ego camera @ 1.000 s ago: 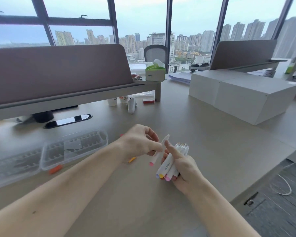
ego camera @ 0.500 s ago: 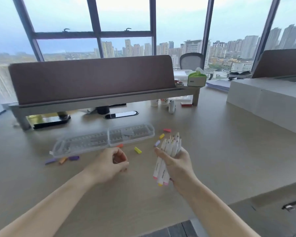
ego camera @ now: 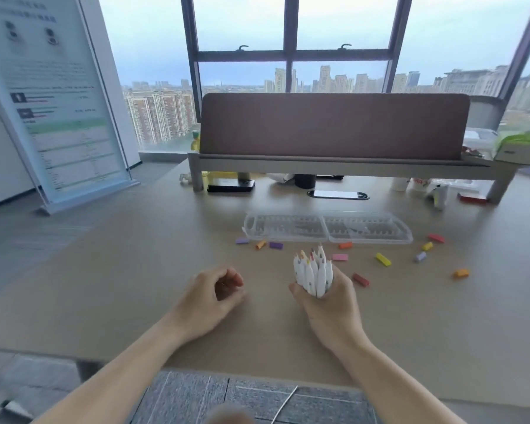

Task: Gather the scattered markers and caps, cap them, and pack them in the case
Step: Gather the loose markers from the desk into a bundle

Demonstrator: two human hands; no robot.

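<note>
Head view: right hand (ego camera: 334, 310) grips markers (ego camera: 312, 272) tips-up; empty left hand (ego camera: 208, 299) curls loosely, caps (ego camera: 339, 257) lie up-right of it.

1. L forearm (ego camera: 120, 371): bare, enters from bottom-left, angled up & to the right; wrist approx. straight.
2. L hand (ego camera: 207, 298): thumb side up, fingers (ego camera: 233, 278) curled in twd the palm, leaving a hollow. Can't tell if anything's inside.
3. R forearm (ego camera: 389, 381): bare, enters from bottom-right, angled up & to the left.
4. R hand (ego camera: 331, 304): fingers & thumb wrapped round a bunch of markers (ego camera: 312, 270), gripped at the lower ends, tips pointing up & away.
5. Hands approx. level w/ each other, apart, not touching.
</note>
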